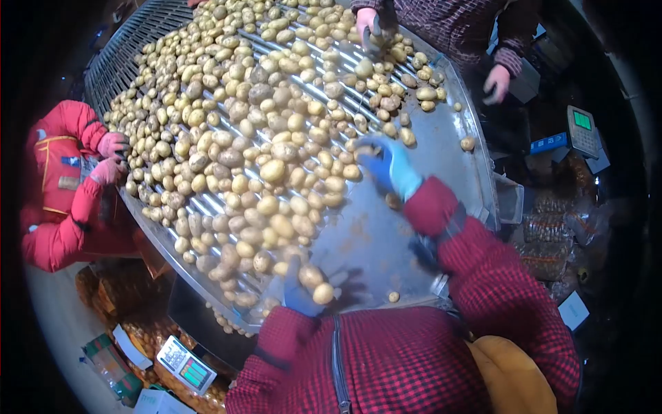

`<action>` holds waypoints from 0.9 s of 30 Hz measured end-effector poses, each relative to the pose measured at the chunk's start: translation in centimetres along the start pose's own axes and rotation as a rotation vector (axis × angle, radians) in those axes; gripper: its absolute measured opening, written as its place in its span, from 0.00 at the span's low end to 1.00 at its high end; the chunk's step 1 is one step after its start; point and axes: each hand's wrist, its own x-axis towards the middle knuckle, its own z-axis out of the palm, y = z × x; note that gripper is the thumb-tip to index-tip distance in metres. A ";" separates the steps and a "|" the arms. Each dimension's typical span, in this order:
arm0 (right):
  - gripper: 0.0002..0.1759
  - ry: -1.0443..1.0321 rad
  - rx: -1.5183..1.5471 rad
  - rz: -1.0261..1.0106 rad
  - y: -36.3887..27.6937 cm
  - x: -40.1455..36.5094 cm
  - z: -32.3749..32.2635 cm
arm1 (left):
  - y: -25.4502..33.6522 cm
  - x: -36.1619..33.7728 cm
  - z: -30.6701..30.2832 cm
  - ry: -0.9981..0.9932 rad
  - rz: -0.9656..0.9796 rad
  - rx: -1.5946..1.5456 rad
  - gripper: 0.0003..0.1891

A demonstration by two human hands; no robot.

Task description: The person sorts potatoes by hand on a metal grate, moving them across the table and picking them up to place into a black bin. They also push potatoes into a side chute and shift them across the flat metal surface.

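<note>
My left hand (298,295), in a blue glove, is at the near edge of the potato pile, with its fingers curled around two potatoes (316,283). My right hand (392,167), in a blue glove with a pale cuff, hovers blurred by the pile's right side. Its fingers look stretched out and apart, and I see nothing held in them. A large heap of potatoes (227,148) covers the slatted metal rollers (207,205) of the sorting table.
A bare metal plate (372,252) borders the rollers, with a few loose potatoes (467,143) on it. One co-worker in red (62,165) stands left; another in a dark patterned jacket (448,24) stands across. Scales (186,364) and bagged potatoes (548,228) flank the table.
</note>
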 end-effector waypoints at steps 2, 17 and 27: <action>0.15 -0.142 0.015 -0.035 -0.3 -7.0 2.8 | 0.4 0.3 1.1 -0.114 -0.027 -0.162 0.39; 0.33 -0.292 -0.558 -0.418 -8.7 -0.8 8.8 | 2.0 -8.8 4.8 0.131 0.752 0.750 0.30; 0.27 -0.222 -0.953 -0.611 -2.1 1.3 15.8 | 2.5 -10.3 -6.3 -0.128 0.506 0.045 0.43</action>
